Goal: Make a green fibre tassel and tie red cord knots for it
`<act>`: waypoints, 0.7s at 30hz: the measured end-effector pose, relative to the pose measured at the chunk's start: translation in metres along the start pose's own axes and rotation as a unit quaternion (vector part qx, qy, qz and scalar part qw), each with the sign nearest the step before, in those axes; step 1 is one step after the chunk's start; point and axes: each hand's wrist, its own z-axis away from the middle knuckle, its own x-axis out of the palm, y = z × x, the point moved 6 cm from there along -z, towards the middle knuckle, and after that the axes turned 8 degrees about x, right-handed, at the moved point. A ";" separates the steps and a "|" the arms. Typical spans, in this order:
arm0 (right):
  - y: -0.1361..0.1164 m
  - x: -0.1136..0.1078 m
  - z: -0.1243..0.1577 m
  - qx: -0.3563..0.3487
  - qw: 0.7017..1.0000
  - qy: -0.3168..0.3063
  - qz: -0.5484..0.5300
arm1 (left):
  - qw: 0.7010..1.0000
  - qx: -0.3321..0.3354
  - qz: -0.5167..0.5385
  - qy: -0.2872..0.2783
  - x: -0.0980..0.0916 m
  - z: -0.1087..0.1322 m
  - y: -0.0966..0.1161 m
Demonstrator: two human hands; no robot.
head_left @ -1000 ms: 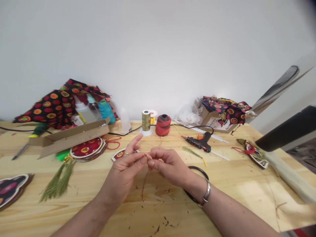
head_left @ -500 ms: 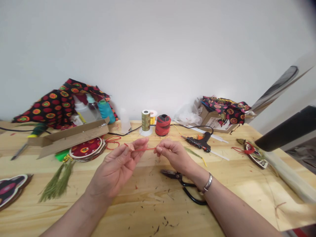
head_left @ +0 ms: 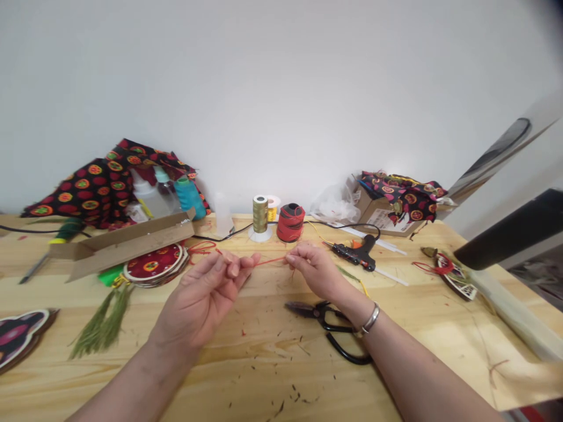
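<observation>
A thin red cord [head_left: 270,260] runs between my two hands above the table. My left hand [head_left: 211,293] pinches one part of it, with a short red end poking out past the thumb. The fingertips of my right hand [head_left: 310,266], a silver bangle on its wrist, are closed on the other part. Black-handled scissors [head_left: 325,319] lie under my right wrist, partly hidden by the forearm. Behind the hands stands a spool of red cord [head_left: 291,223], beside a spool of gold thread [head_left: 260,214].
A black glue gun [head_left: 363,253] lies right of my right hand. At left are a cardboard tray [head_left: 127,246], round patterned pieces [head_left: 153,265] and a green tassel [head_left: 103,322]. A cardboard box [head_left: 387,217] stands back right. Scraps dot the wooden table [head_left: 246,381].
My right hand has moved slightly to the right, and my left hand a little left. The stretch of red cord showing between them now slants up toward the right.
</observation>
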 end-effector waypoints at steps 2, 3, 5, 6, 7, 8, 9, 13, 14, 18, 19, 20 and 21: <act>0.003 -0.004 -0.002 0.002 0.999 0.016 0.030 | 1.000 0.007 0.009 -0.005 0.001 -0.001 0.002; 0.005 -0.006 -0.003 0.003 0.999 0.024 0.039 | 1.000 0.008 0.014 -0.005 0.001 -0.001 0.002; 0.010 -0.009 -0.005 0.008 0.998 0.038 0.049 | 1.000 0.006 0.021 -0.001 0.002 -0.002 0.003; 0.013 -0.011 -0.005 0.012 0.997 0.046 0.053 | 1.000 0.004 0.022 0.002 0.002 -0.002 0.002; 0.016 -0.013 -0.006 0.017 0.997 0.056 0.057 | 1.000 0.002 0.021 0.004 0.002 -0.003 0.002; 0.018 -0.014 -0.006 0.022 0.996 0.068 0.060 | 1.000 0.002 0.019 0.004 0.001 -0.003 0.002; 0.020 -0.016 -0.006 0.026 0.994 0.082 0.063 | 1.000 0.002 0.014 0.004 0.001 -0.003 0.001; 0.014 -0.019 -0.002 0.001 0.990 0.130 0.057 | 1.000 0.000 -0.022 0.010 -0.002 -0.001 -0.003; 0.008 -0.018 0.001 -0.019 0.990 0.133 0.040 | 0.999 0.000 -0.037 0.012 -0.004 0.000 -0.005; -0.018 -0.005 0.013 -0.096 0.991 0.061 -0.067 | 0.993 0.020 -0.118 -0.005 -0.004 0.004 -0.008; -0.023 0.000 0.016 -0.107 0.990 0.032 -0.089 | 0.990 0.027 -0.134 -0.011 -0.003 0.005 -0.009; -0.027 0.004 0.019 -0.114 0.988 0.011 -0.104 | 0.989 0.033 -0.146 -0.017 -0.001 0.005 -0.009; -0.029 0.006 0.020 -0.115 0.987 0.002 -0.110 | 0.987 0.039 -0.154 -0.023 0.001 0.006 -0.009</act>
